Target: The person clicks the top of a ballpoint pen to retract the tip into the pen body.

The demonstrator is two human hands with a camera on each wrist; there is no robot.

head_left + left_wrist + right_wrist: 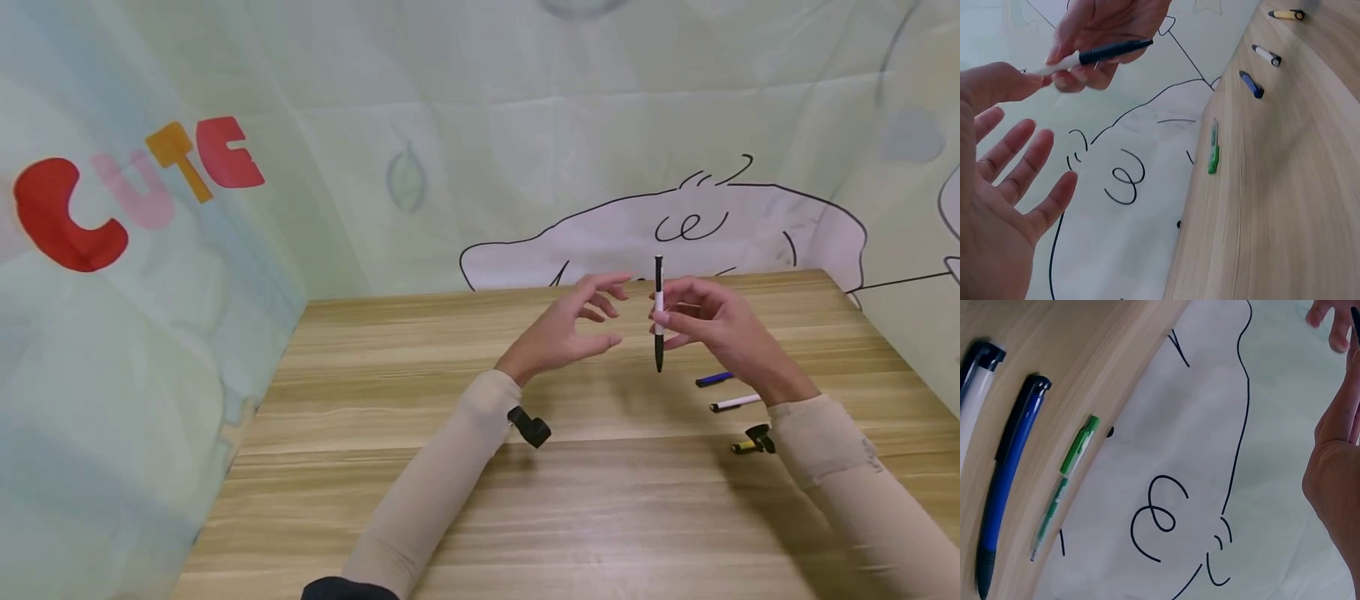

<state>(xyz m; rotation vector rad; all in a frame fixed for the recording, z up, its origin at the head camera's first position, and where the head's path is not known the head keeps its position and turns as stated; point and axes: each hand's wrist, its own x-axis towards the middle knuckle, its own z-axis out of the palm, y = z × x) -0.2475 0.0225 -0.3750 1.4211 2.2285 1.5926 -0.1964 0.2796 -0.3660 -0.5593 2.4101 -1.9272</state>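
Observation:
Above the table, my right hand (720,325) pinches a white pen with black ends (659,302) between thumb and fingertips. The pen stands upright in the head view. To its left, my left hand (562,329) is spread, fingers apart and thumb out, with a gap between it and the pen. From the left wrist, the left hand's palm (1004,200) shows beside the same pen (1113,52), its thumb overlapping one end in that view. The right wrist view catches only part of the right hand (1338,456).
On the table (600,508) lie a blue pen (714,379), a white pen (735,403) and a yellow pen (746,447), partly behind the right wrist's camera. A green pen (1214,150) lies near the back edge. A printed curtain (525,167) hangs behind and at the left.

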